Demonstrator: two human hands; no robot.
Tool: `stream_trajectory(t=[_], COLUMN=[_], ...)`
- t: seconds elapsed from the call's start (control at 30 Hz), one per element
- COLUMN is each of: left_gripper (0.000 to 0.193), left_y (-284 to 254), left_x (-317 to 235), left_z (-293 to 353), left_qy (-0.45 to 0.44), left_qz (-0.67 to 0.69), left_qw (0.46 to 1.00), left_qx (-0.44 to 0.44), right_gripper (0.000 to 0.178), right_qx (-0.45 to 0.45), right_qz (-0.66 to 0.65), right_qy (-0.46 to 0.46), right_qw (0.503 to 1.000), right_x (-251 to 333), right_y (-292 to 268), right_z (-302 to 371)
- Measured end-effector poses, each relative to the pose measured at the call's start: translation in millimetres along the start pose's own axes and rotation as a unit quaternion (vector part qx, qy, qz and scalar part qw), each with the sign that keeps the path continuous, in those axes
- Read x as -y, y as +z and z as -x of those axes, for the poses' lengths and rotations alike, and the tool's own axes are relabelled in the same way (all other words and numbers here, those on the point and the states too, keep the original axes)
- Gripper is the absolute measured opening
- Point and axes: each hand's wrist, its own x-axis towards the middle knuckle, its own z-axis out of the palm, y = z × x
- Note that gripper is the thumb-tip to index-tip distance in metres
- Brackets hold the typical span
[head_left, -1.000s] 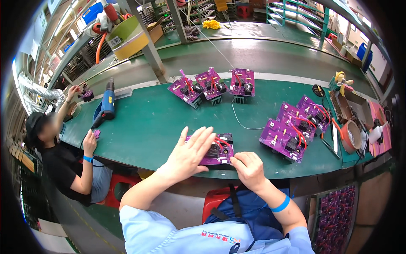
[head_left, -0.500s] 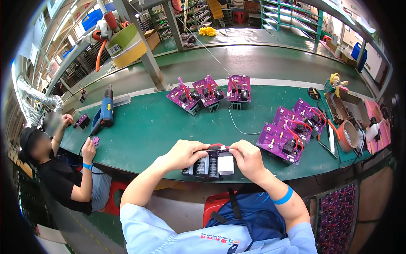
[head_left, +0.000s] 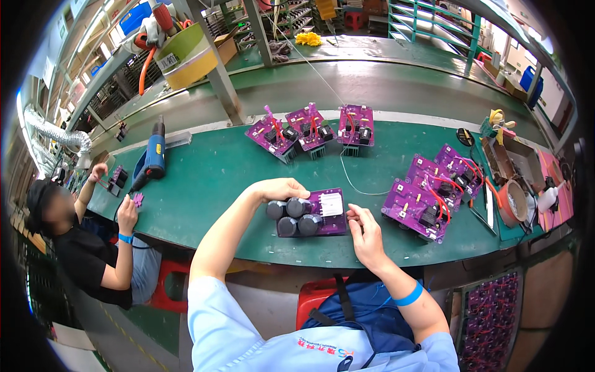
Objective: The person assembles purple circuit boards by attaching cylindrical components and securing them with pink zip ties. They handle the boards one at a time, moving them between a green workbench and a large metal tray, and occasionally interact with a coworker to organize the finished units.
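A purple circuit board (head_left: 334, 225) faces me near the front of the green bench, its component side showing. Several large black cylindrical capacitors (head_left: 288, 227) stand on its left half, and a white block (head_left: 331, 204) sits toward its upper right. With fingers at the board's upper left edge, my left hand (head_left: 279, 189) grips it; the fingertips are partly hidden behind the capacitors. My right hand (head_left: 367, 235) is just off the board's right edge, fingers apart and holding nothing.
Several purple boards with red wires (head_left: 418, 208) lie at the right, and more (head_left: 310, 129) toward the back. A blue heat gun (head_left: 155, 158) rests at the left, near a co-worker (head_left: 80, 248) handling parts. Tools and an orange-rimmed bowl (head_left: 512, 206) are at the far right.
The board has turned from edge-up to showing its component side. My right hand has let go of it and moved slightly right; my left hand has moved up but still holds it.
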Motion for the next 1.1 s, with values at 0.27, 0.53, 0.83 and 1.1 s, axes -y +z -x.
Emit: stream_trajectory(t=[0.27,0.53,0.83,1.1], left_gripper=[0.023,0.007,0.004,0.013], left_y=[-12,-34,-51,-22], left_x=[20,37,63,25], left_z=[-17,-38,-64,-13], left_qy=[0.001,-0.025,-0.125,-0.087], left_qz=[0.082,0.187,0.247,0.241], left_qw=[0.994,0.98,0.959,0.966], left_qx=[-0.076,0.065,0.061,0.04], right_gripper=[0.026,0.026,0.026,0.027], right_qx=[0.008,0.036,0.038,0.038], right_qz=[-0.051,-0.082,-0.079,-0.094], right_qy=[0.039,0.062,0.078,0.066], right_qw=[0.998,0.994,0.993,0.993], right_x=[-7,-4,-2,-1], right_y=[-4,-6,-8,-5], right_z=[-1,-1,-1,1])
